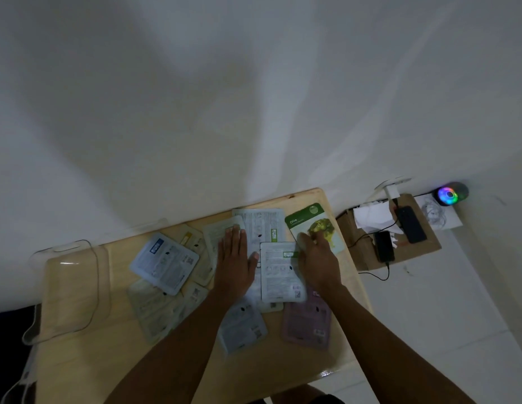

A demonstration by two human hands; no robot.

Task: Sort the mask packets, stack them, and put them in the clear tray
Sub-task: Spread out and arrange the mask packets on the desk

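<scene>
1. By the desk's (122, 360) near right edge lies a flat, matte lilac packet (307, 322).
2. Mid-desk, the left hand (235, 258) lies flat with fingers straight, pressing on overlapped white packets (280, 272) and gripping nothing.
3. The right hand (318, 255) rests bent fingers on the glossy green Olive packet (309, 220) at the far right corner. Whether it pinches, I cannot tell. The packet's long axis slants toward the far edge.
4. The rigid, round-cornered clear tray (93, 258) sits at the left edge, well apart and nearer the left hand.
</scene>
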